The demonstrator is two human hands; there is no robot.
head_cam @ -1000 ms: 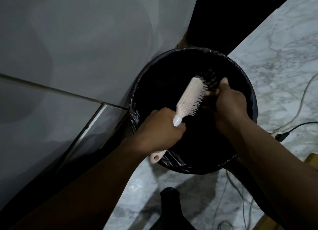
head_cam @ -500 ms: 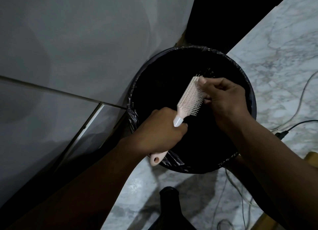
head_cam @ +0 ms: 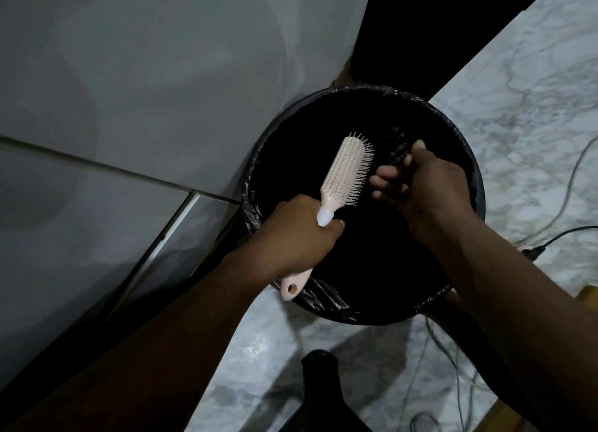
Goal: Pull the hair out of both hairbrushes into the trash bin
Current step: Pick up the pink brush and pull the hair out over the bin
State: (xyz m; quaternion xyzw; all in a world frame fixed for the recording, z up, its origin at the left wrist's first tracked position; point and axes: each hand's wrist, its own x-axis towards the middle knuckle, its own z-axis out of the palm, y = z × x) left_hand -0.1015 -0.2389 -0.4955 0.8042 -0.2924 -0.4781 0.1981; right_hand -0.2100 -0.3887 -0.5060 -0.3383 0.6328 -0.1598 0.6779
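Note:
A pale pink hairbrush (head_cam: 348, 169) is tilted over the black-lined trash bin (head_cam: 466, 160), bristles facing right. My left hand (head_cam: 297, 240) is closed round its handle, whose holed end sticks out below my fist. My right hand (head_cam: 424, 186) hovers over the bin just right of the bristles, a small gap away from them. Its fingers are curled and pinched together, with dark strands of hair (head_cam: 399, 169) across them. The inside of the bin is too dark to make out. A second hairbrush is not clearly visible.
The bin stands on a marble floor (head_cam: 534, 108) against a pale wall panel (head_cam: 145, 92). Thin cables and a black plug (head_cam: 534, 252) lie to the right. A dark, unclear object (head_cam: 320, 386) rises at the bottom edge.
My right hand has come off the top of the bristles and drawn away to the right, fingers pinched. The brush has tilted slightly more upright in my left hand.

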